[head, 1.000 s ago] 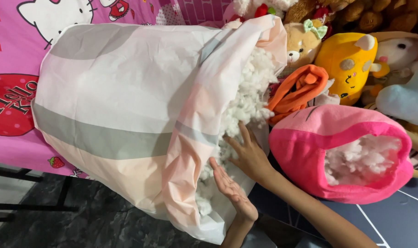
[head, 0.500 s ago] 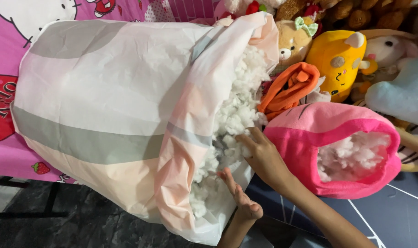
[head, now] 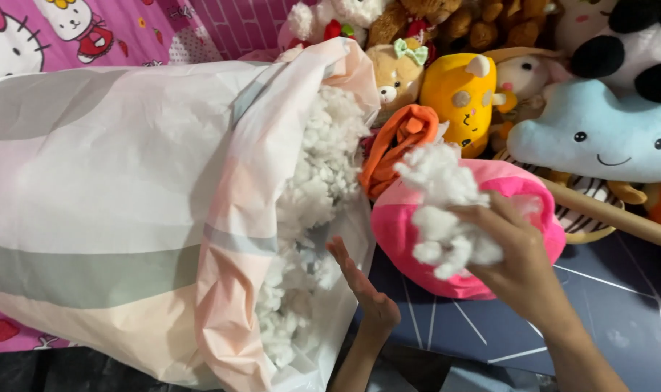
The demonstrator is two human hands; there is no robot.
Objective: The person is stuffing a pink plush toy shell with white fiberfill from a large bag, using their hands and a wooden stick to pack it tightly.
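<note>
The right hand (head: 516,250) pinches a fluffy white stuffing clump (head: 443,210) over the soft pink plush shell (head: 410,232). The left hand (head: 363,287), flat with fingers together, rests beside the crinkly striped fabric sack (head: 127,203).

— Are any packages, labels, signs or screens to be seen?

— One package only: a large fabric sack (head: 127,210), laid on its side at the left, banded in white, grey and peach-pink. Its open mouth (turned to the right) is filled with loose white stuffing (head: 312,210). No labels, signs or screens are shown.
</note>
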